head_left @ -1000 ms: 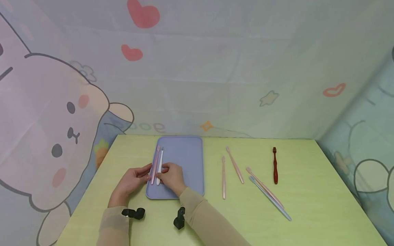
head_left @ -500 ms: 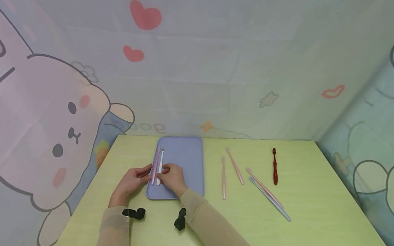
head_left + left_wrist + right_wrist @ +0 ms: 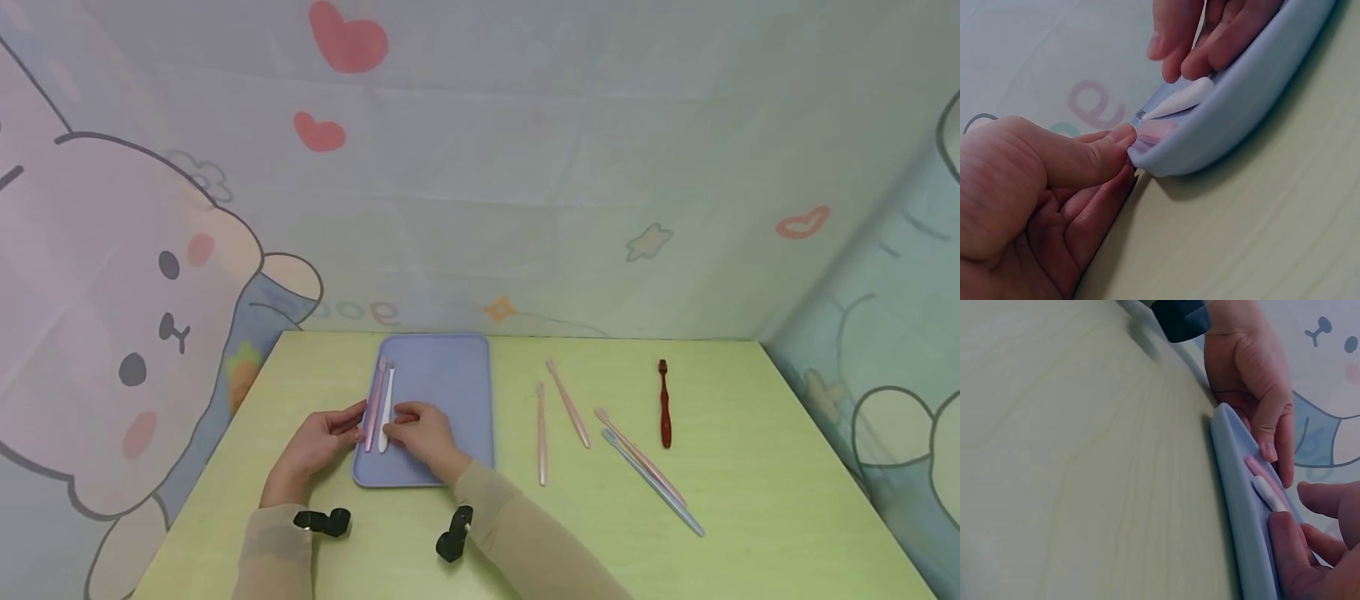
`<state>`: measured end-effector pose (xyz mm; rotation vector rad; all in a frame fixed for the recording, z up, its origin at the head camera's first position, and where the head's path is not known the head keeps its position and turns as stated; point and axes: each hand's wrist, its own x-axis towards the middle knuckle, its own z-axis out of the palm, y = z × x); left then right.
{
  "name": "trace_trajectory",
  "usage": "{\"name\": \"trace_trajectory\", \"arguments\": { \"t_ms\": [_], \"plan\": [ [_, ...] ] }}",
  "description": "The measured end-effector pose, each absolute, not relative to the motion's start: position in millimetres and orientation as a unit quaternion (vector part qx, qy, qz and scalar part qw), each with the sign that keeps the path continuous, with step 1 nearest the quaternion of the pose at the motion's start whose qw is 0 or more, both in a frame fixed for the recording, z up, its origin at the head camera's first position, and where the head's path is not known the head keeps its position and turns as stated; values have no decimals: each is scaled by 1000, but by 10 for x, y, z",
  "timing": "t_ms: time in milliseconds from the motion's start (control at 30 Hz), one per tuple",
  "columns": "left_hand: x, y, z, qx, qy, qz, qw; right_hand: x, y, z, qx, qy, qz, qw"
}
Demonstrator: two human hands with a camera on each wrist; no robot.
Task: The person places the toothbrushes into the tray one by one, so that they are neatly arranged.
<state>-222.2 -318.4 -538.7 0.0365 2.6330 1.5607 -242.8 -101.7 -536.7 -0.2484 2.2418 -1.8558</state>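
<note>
In the head view my left hand (image 3: 318,446) is at the left side of the lilac tray (image 3: 450,367). The left wrist view shows its thumb on the tray's rim and its fingers against the outside, pinching the edge. Two toothbrushes lie side by side in the tray along that edge, a pink toothbrush (image 3: 372,421) and a white toothbrush (image 3: 386,417). Just right of the white one hovers my right hand (image 3: 427,437), its thumb and fingers parted and fingertips close over the handle, gripping nothing.
Right of the tray, two pink toothbrushes (image 3: 542,442) (image 3: 570,408) lie on the yellow-green table (image 3: 585,542). Farther right, another pink toothbrush (image 3: 630,442) lies against a blue toothbrush (image 3: 656,487). A dark red toothbrush (image 3: 665,408) is beyond them. A printed cloth (image 3: 525,167) hangs behind.
My right hand has let go of the white toothbrush and shifted slightly right, its fingers loosening. The left hand keeps its place at the tray's edge.
</note>
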Motion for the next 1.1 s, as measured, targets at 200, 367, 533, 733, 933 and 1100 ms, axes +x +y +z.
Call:
{"name": "trace_trajectory", "arguments": {
  "t_ms": [200,367,533,733,933,1100],
  "plan": [
    [-2199,-3180,-5377,9,861,507,42,-2404,-834,-5342,-96,751,-639,137],
    [-2185,-3177,-5373,15,858,512,40,-2384,-624,-5287,-104,734,-651,164],
    [-2196,-3176,-5395,41,844,534,42,-2396,-323,-5233,-127,729,-646,187],
    [-2215,-3172,-5403,36,847,529,42,-2441,131,-5155,-158,732,-640,173],
    [-2209,-3194,-5409,27,858,511,39,-2489,616,-5055,-160,736,-641,150],
    [-2210,-3203,-5410,25,863,503,39,-2512,1036,-4996,-150,756,-625,126]
  ]
}}
